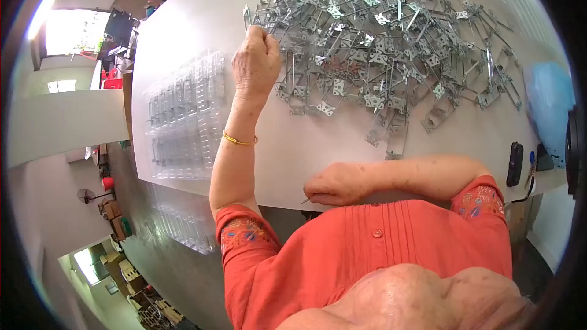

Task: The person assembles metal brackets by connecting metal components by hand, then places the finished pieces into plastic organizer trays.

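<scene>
My left hand (255, 64), a gold bangle on its wrist, is raised at the left edge of a heap of shiny metal brackets with thin rods (373, 43). Its fingers are closed, and a flat metal bracket (247, 17) sticks up just beyond them. Close to my body, at the table's near edge, my right hand (336, 183) is curled shut. A thin pointed tip (306, 200) pokes out from under it; the rest of that item is hidden by the fingers.
Clear plastic trays (183, 116) with rows of slots lie on the white table (293, 140) at left. More clear trays (183, 226) are below the table edge. At right are a black case (515, 164), a blue-handled tool (532, 160) and a blue plastic bag (550, 107).
</scene>
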A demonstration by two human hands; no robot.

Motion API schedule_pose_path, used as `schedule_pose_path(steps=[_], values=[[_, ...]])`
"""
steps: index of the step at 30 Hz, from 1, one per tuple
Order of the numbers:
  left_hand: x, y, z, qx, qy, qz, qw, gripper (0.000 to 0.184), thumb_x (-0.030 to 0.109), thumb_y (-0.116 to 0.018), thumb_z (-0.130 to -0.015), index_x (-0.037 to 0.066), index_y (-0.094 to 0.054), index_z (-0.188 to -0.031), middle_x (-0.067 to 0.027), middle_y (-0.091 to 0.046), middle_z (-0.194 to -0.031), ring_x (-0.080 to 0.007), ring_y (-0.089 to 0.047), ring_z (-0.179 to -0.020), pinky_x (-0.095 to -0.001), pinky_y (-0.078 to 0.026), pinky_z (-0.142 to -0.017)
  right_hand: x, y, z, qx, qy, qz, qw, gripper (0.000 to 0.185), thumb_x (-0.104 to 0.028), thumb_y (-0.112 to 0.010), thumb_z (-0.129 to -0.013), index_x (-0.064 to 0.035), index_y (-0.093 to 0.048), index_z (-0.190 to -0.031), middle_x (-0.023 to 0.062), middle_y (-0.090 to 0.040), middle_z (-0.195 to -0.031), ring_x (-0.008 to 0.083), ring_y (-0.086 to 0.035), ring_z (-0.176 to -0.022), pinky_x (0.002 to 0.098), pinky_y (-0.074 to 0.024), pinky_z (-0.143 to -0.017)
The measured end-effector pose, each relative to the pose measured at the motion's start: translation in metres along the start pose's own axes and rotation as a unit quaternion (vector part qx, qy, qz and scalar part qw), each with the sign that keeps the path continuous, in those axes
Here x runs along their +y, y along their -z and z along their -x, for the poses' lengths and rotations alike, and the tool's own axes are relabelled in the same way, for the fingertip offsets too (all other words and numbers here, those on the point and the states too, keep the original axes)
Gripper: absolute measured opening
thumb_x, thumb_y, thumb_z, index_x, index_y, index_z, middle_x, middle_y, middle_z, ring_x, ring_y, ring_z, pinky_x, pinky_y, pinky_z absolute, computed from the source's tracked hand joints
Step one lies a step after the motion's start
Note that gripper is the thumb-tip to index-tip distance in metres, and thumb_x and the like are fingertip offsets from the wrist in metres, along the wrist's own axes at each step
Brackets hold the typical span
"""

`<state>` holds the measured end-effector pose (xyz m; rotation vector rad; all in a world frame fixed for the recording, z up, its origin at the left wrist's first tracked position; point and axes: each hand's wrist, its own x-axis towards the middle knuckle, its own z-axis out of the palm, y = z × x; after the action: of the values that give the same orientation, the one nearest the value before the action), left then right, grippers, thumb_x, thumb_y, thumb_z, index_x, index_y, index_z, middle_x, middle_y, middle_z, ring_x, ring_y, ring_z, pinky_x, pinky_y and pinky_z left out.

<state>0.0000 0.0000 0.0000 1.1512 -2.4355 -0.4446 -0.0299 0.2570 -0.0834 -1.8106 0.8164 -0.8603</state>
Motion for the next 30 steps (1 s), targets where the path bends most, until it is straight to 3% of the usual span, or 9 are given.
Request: schedule_pose_path(steps=[5, 11, 14, 20, 23, 30], values=[[-0.011, -0.02, 0.009, 0.042, -0.073, 0.035, 0.996, 0.017, 0.018, -0.063, -0.1, 0.002, -0.065, -0.095, -0.0194, -0.072, -0.086, -0.0358, -0.069, -0.078, -0.0449, -0.055, -0.076, 0.001, 0.0, 0.001, -0.011, -0.002, 0.001, 1.0, 0.018, -0.024, -0.058, -0.103, -0.0059, -0.061, -0.104, 0.0187, -0.068, -0.089, 0.0427, -0.067, -0.085, 0.0529, -0.0538, -0.074], [-0.012, -0.029, 0.021, -0.003, 0.057, 0.243, 0.968, 0.018, 0.019, -0.068, -0.1, 0.001, -0.069, -0.099, -0.0061, -0.069, -0.083, -0.0121, -0.062, -0.074, -0.0305, -0.053, -0.071, 0.004, -0.002, 0.001, 0.024, 0.035, -0.014, 0.999, 0.017, -0.023, -0.06, -0.102, -0.0063, -0.06, -0.104, 0.0188, -0.067, -0.085, 0.0438, -0.067, -0.081, 0.0538, -0.0535, -0.07], [-0.009, -0.028, 0.027, 0.001, 0.077, 0.239, 0.968, 0.019, 0.019, -0.07, -0.101, 0.001, -0.069, -0.099, -0.0025, -0.068, -0.083, -0.0083, -0.059, -0.075, -0.0271, -0.052, -0.069, 0.003, -0.001, 0.001, 0.012, 0.015, -0.008, 1.0, 0.017, -0.023, -0.06, -0.102, -0.0064, -0.06, -0.104, 0.0189, -0.068, -0.086, 0.0439, -0.067, -0.08, 0.0545, -0.0535, -0.069], [-0.013, -0.037, 0.033, 0.048, 0.042, 0.325, 0.944, 0.013, 0.014, -0.069, -0.102, 0.001, -0.068, -0.102, -0.0003, -0.067, -0.084, -0.0069, -0.06, -0.075, -0.025, -0.053, -0.071, 0.003, 0.0, 0.0, 0.018, 0.027, -0.021, 0.999, 0.016, -0.022, -0.06, -0.101, -0.0061, -0.06, -0.105, 0.0187, -0.068, -0.087, 0.0438, -0.068, -0.082, 0.0538, -0.054, -0.07], [-0.011, -0.036, 0.036, 0.034, 0.048, 0.396, 0.916, 0.015, 0.014, -0.068, -0.104, 0.0, -0.068, -0.107, -0.0015, -0.069, -0.087, -0.0087, -0.066, -0.078, -0.0242, -0.056, -0.072, 0.002, 0.0, 0.0, 0.005, 0.014, -0.005, 1.0, 0.013, -0.019, -0.062, -0.102, -0.0071, -0.058, -0.101, 0.0148, -0.065, -0.089, 0.0406, -0.065, -0.08, 0.0504, -0.0532, -0.067], [-0.004, -0.026, 0.045, 0.042, 0.053, 0.435, 0.898, 0.016, 0.013, -0.066, -0.105, -0.003, -0.066, -0.107, -0.0067, -0.072, -0.087, -0.0103, -0.067, -0.077, -0.0245, -0.055, -0.074, 0.003, 0.001, 0.0, 0.007, 0.031, -0.011, 0.999, 0.012, -0.018, -0.062, -0.102, -0.0068, -0.057, -0.101, 0.0147, -0.064, -0.089, 0.0398, -0.065, -0.081, 0.0498, -0.0531, -0.069]])
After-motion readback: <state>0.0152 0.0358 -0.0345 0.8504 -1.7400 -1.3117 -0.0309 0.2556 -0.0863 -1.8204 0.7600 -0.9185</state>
